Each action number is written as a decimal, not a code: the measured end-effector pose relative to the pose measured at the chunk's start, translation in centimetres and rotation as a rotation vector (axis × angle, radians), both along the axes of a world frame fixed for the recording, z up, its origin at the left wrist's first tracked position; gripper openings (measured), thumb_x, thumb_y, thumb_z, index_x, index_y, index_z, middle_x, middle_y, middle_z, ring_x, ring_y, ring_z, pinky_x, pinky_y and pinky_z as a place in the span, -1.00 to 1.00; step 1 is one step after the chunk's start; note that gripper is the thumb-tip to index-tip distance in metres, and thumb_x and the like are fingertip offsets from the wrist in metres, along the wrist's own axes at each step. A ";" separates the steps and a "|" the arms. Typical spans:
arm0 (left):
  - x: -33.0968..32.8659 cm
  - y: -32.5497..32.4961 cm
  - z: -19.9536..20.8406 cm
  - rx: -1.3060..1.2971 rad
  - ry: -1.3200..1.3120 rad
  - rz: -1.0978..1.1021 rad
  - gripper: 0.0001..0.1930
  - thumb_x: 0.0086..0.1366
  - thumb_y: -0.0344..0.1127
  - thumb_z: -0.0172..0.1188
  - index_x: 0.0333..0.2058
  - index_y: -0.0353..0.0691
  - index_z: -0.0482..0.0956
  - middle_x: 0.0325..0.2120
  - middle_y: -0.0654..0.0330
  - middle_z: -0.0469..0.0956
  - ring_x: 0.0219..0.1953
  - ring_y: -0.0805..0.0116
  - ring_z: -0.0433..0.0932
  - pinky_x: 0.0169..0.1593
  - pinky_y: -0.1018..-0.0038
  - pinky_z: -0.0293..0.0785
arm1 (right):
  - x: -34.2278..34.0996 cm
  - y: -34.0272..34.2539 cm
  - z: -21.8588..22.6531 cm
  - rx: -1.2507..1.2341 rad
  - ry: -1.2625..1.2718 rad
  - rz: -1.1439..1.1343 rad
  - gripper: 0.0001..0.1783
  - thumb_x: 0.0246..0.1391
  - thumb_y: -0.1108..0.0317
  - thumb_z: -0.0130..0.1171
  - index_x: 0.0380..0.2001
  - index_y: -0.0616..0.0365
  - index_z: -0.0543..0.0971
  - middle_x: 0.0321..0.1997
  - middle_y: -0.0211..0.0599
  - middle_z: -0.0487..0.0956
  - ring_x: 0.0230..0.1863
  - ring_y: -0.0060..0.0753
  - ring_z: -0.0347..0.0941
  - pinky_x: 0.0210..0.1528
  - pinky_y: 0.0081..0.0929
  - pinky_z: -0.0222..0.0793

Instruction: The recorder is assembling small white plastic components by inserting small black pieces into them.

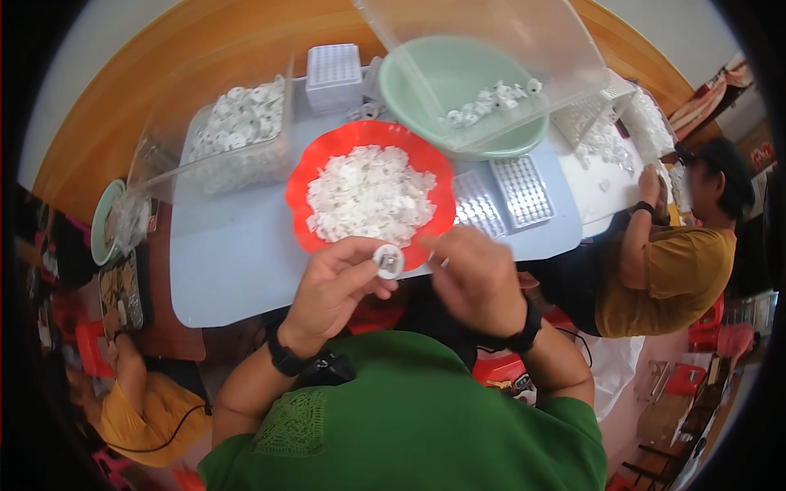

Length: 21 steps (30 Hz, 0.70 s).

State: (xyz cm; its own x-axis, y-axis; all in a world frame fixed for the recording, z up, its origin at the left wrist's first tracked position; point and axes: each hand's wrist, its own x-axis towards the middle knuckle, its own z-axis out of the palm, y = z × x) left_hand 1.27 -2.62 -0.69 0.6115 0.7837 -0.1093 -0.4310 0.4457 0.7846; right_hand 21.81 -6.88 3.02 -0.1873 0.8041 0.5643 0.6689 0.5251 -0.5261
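near the front edge of the pale blue table (229, 270) sit one red bowl (304, 192) heaped with white parts — too many to count — and one green bowl (426, 82) farther back. left hand (332, 290) pinches one small round white part (389, 260) at its fingertips, just left of the right hand (475, 278), whose fingers curl hidden — grip unclear.

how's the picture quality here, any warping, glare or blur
Head view: fisheye bends the table edge and blackens the corners; glare washes out the white parts in the red bowl; the right hand is slightly motion-blurred, the left hand and its small round part sharper.
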 end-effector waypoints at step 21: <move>-0.9 1.9 -0.1 -0.020 -0.039 0.040 -0.74 0.30 -0.49 0.00 -0.04 -0.39 0.40 -0.22 0.05 0.54 -0.26 0.33 0.59 -0.21 0.50 0.55 | 19.7 10.5 -7.4 -0.330 -0.437 -0.596 -0.85 -0.13 0.38 0.15 -0.45 0.07 0.67 -0.49 -0.06 0.57 -0.39 0.00 0.51 -0.30 -0.17 0.42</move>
